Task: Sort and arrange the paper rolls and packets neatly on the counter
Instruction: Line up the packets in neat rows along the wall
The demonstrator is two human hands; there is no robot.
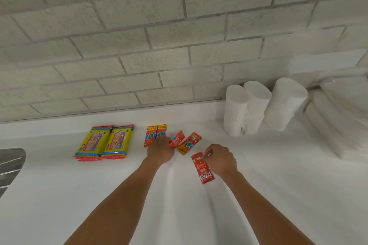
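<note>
Two bare forearms reach up from the bottom edge of the frame across a white counter [79, 195], whose lower half lies open on both sides of them. The counter's far edge meets a pale grey brick wall [159, 36] that fills the upper half of the frame. At the left edge, a grey metal sink drainer [11, 163] cuts into the counter.

Left of centre, two stacks of yellow plastic packets with red ends [104, 143] lie side by side, touching. Just right of them, two upright red sachets with yellow tops [156, 133] stand edge to edge. The left hand [160, 149] lies palm down, fingers curled, covering their lower ends and touching a small red sachet [177, 139] tilted beside it; whether it grips anything cannot be told. A longer red sachet with a green letter [189, 143] lies at a slant just right of that one.

The right hand [221, 158], right of centre, pinches the upper end of a red sachet with a barcode [203, 168], which lies well apart from the stacks.

In the upper right, three upright white paper rolls [258, 103] stand near the wall, with blurred white paper bundles [334, 121] at the right edge. Open counter separates them from the hands.
</note>
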